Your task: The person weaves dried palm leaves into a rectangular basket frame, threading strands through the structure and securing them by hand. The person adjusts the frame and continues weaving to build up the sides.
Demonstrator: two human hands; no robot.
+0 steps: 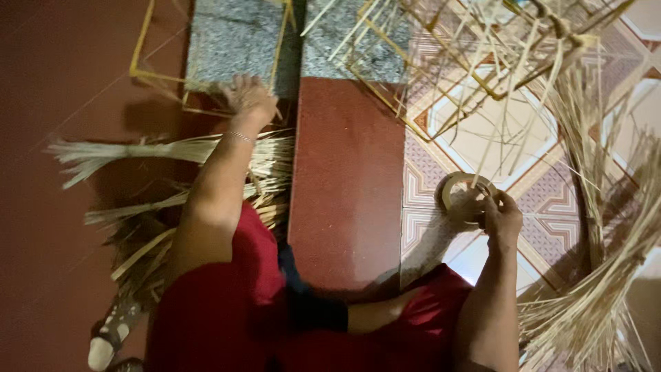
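1. The left hand (249,98) is stretched far out to a thin frame of bamboo sticks (206,76), which lies on the floor over the grey stone slab (231,38). The fingers are spread open and laid on the sticks; nothing is enclosed in this grip.
2. The right hand (502,219) is closed around the edge of a roll of tape (465,200), which is held just above the patterned floor tiles (420,179), near the right side of the red floor strip (348,179).
3. Bundles of split bamboo strips (172,148) lie under the left arm, and more loose strips (599,303) are spread at the right edge of the floor. A larger bamboo frame (482,62) is seen beyond the tape.
4. The step in hand is judged to be a gathering of material: the frame is being reached for while the tape is kept ready.
5. For the next move, it seems the frame must be gripped firmly and brought near the tape, so that a joint can be bound.
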